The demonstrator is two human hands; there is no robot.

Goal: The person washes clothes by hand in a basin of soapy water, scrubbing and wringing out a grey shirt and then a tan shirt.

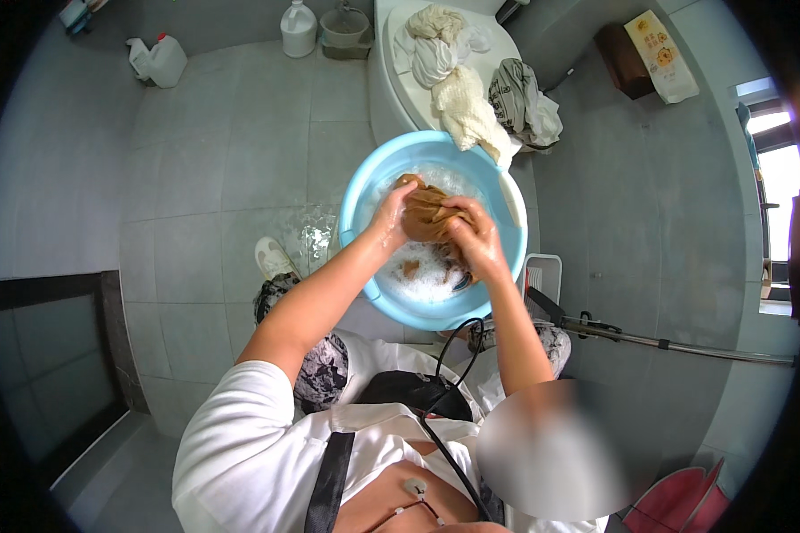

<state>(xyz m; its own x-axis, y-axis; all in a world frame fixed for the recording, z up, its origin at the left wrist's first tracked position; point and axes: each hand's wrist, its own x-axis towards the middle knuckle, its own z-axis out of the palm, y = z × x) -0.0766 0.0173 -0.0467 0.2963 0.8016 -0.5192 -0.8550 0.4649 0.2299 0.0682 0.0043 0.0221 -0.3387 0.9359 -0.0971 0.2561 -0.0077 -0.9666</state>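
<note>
Both my hands grip a wet brown cloth above the foamy water in a light blue basin. My left hand is closed on the cloth's left side, and my right hand is wrapped round its right side. The cloth is bunched up between them; whether it is a garment I cannot tell. Below it, white suds float on the water, with bits of brown and dark fabric showing through. A cream knitted cloth hangs down to the basin's far rim.
Behind the basin, a white toilet carries several light cloths and a grey bundle. White jugs stand along the far wall. A metal pole reaches in from the right. Water wets the tiles left of the basin.
</note>
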